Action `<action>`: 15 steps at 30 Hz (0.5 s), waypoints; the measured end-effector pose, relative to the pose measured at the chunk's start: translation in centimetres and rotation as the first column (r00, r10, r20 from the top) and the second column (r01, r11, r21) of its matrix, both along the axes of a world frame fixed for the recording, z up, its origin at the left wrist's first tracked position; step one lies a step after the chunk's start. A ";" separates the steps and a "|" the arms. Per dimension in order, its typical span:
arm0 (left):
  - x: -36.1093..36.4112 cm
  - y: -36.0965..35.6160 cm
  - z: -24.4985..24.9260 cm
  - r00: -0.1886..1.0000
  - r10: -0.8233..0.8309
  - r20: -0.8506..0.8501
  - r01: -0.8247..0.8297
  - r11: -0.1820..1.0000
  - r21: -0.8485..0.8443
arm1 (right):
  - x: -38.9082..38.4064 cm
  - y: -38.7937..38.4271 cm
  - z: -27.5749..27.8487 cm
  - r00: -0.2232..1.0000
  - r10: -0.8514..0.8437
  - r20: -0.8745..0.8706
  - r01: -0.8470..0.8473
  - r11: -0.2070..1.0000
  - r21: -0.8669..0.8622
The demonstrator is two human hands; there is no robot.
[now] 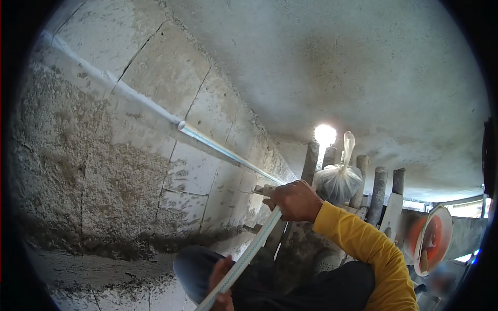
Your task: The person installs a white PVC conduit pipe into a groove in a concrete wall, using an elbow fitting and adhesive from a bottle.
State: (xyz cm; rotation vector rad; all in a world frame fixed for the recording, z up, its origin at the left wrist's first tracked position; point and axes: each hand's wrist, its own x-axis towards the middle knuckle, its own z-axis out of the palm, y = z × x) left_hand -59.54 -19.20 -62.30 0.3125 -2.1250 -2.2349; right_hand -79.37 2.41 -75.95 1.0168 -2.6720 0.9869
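A white plastic pipe point(247, 257) with a blue-green printed line slants up from the bottom edge. At its upper end my right hand point(296, 201), in a yellow sleeve, is closed in a fist around it. My left hand point(221, 284) wraps the lower part, partly hidden behind the pipe and slightly blurred. Another stretch of white pipe point(228, 152) with a blue stripe runs along the wall, its open end facing left. Its far end passes behind my right fist, where the two stretches come together in this view.
The block wall point(129, 176), with rough mortar patches, fills the left side, under a grey ceiling point(332, 67). A tied clear plastic bag point(338, 182) is in front of upright posts point(377, 194). An orange bucket point(429, 238) stands at right. My bent knees point(332, 282) are below.
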 end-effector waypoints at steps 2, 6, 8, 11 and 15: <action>2.9 -4.3 -2.4 0.834 -0.405 0.375 0.371 0.914 0.164 | 0.2 -0.9 -0.5 0.998 0.045 -0.037 -0.045 0.999 0.018; 3.0 -2.9 2.2 0.542 -0.732 0.412 0.668 0.673 0.317 | 1.4 -1.9 -2.6 0.986 0.127 -0.109 -0.115 0.987 0.112; 1.1 -1.0 4.3 0.714 -0.615 0.334 0.613 0.780 0.124 | 2.1 -1.7 -2.7 0.964 0.156 -0.216 -0.141 0.986 0.084; -3.2 -1.7 3.0 0.750 -0.558 0.356 0.637 0.462 -0.617 | 3.1 -1.1 0.0 0.974 0.168 -0.155 -0.161 0.985 0.059; -6.1 1.9 -3.3 0.779 -0.505 0.371 0.626 0.657 -0.420 | 4.5 0.6 2.7 0.980 0.018 -0.196 -0.029 0.998 -0.057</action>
